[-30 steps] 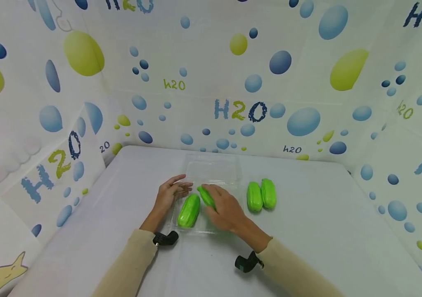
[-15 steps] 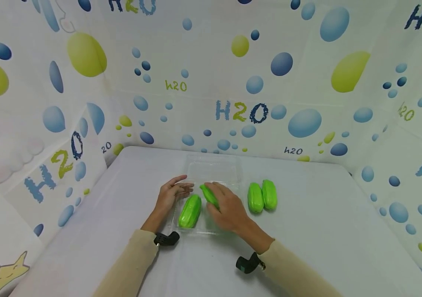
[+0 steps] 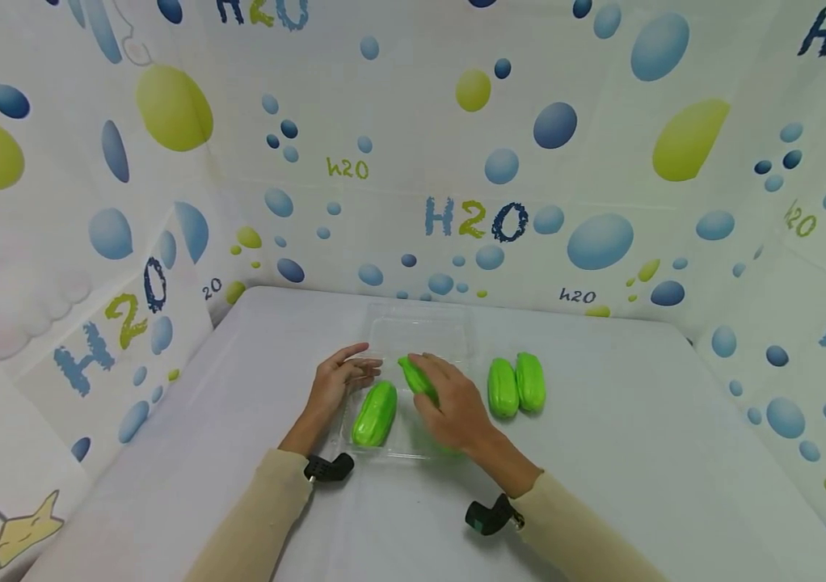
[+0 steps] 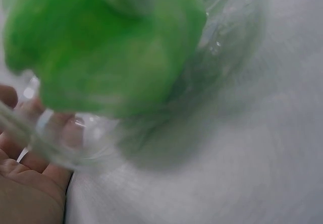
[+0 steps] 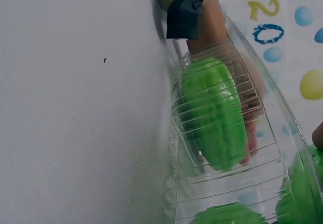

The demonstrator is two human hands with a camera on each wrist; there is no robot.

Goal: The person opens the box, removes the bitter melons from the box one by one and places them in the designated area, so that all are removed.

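A clear plastic box stands on the table with its lid folded back. Inside, along the left wall, lies a shiny green ridged squash; the right wrist view shows this green squash through the ribbed wall. My right hand holds a second green squash over the box's right half, fingers on top and thumb at the near side, hiding most of it. My left hand stays at the box's left wall, fingers relaxed. In the left wrist view the near squash is blurred.
To the right of the box, two more green squashes lie side by side on the white tablecloth. Behind the table hangs a white curtain printed with blue and green drops.
My right hand has shifted slightly right with the squash it holds. The left hand and the squash at the left wall stay in place.
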